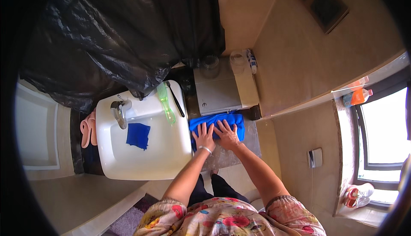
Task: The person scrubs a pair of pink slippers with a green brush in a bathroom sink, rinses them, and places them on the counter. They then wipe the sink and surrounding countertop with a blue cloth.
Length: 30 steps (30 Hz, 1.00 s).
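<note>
A blue cloth (238, 120) lies folded into a rough rectangle on the dark stone counter (226, 159), right of the sink. My left hand (205, 138) rests on its near left part, palm down with fingers spread. Beside it, my right hand (228, 136) presses flat on the cloth, fingers also apart. Neither hand grips anything. A smaller, darker blue cloth piece (138, 135) lies in the white sink basin (151, 163), below the chrome faucet (118, 114).
On the sink's rim lie a green translucent brush (164, 102) and a black toothbrush (176, 100). A grey box (216, 90) stands behind the cloth. Pink slippers (88, 130) are left of the sink. Black plastic sheeting (128, 30) hangs over the back. A bottle (358, 97) stands by the window.
</note>
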Motion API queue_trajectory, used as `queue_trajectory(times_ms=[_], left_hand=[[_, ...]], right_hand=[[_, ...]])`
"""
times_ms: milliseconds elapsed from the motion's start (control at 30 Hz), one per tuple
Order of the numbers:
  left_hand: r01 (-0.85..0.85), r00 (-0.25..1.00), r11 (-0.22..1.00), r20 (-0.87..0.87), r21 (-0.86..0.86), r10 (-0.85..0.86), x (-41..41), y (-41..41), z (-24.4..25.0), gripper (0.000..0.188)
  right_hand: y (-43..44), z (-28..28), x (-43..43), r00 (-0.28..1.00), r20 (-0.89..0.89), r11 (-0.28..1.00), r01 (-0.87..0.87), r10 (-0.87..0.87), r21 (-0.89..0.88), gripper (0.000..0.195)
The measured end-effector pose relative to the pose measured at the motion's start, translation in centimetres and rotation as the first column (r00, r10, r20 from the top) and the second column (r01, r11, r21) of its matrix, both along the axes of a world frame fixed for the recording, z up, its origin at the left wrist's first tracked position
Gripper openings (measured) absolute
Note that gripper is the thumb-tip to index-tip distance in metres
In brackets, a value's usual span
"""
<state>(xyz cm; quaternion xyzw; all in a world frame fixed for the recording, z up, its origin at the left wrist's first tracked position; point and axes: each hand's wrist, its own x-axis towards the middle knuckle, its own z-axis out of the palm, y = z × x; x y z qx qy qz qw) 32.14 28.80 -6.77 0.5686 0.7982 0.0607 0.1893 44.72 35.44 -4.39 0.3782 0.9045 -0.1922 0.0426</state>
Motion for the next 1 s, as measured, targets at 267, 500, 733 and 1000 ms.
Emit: queue_trajectory(times_ms=[267,500,733,1000], left_hand=[[-0.006,1.0,0.999,-0.003,0.032,0.006,3.9,-7.3,0.7,0.072],[0.287,0.956,0.958,0.067,0.006,-0.287,2.2,2.9,1.4,0.068],[-0.084,0.992,0.996,0.093,0.014,0.082,-0.4,-0.4,0.6,0.053],[-0.009,1.0,0.995,0.02,-0.102,0.011,0.2,-2.7,1.4,0.065]], right_hand=[[-5.6,-0.2,4.1,0.98,-0.144,0.991,-0.136,0.137,0.011,0.066],[-1.8,-0.6,3.5,0.931,0.025,0.931,0.366,-0.365,-0.014,0.069],[-2.1,-2.0,-1.5,0.996,-0.058,0.995,0.078,-0.074,0.066,0.064],[-5.3,-1.0,0.4,0.999,-0.046,1.0,0.012,-0.011,0.013,0.07]])
